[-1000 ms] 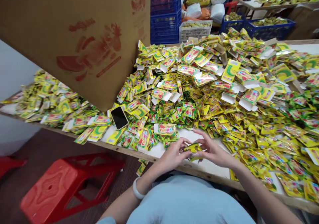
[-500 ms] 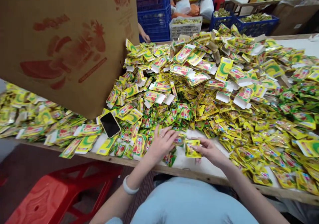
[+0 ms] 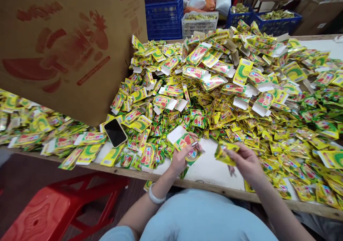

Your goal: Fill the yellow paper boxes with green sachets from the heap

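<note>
My left hand grips a small printed carton with a watermelon picture, its white end flap open toward the upper left. A green-and-red patch by those fingers could be a sachet or part of the carton; I cannot tell. To the right, my right hand pinches a yellow sachet, held above the bare white tabletop and apart from the carton. Behind both hands rises a heap of yellow sachets and green sachets, with open-flapped cartons lying on top.
A large cardboard box stands at the left on more cartons. A phone lies near its corner. Below the wooden table edge is a red stool. Blue crates and a white basket stand behind the table.
My left hand has come up from the pile and now holds a carton. My right hand has moved right with the yellow sachet. Another person's hand at the back is out of view.
</note>
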A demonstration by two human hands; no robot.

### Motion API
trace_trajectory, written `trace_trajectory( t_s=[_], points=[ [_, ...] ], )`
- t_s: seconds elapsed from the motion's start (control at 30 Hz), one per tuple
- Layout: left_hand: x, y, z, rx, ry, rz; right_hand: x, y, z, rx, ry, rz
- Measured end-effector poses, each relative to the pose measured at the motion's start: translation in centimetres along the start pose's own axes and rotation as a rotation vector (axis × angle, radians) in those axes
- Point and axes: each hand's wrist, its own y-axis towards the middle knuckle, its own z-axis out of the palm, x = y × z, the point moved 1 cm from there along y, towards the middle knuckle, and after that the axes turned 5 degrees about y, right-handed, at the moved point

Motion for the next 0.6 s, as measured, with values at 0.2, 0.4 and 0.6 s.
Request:
trace_trajectory(
  t_s=[0.2, 0.4, 0.6],
  points=[
    [-1.9, -1.0, 0.2, 0.331, -0.47, -0.132, 4.2, 1.2, 0.0, 0.061, -0.33, -0.392],
    [-2.7, -2.0, 0.1, 0.442, -0.258, -0.162, 6.9, 1.7, 2.5, 0.479, -0.889, -0.458],
    [-0.9, -1.9, 0.1, 0.574, -0.211, -0.153, 6.8, 0.9, 1.9, 0.597, -0.941, -0.29]
  ],
)
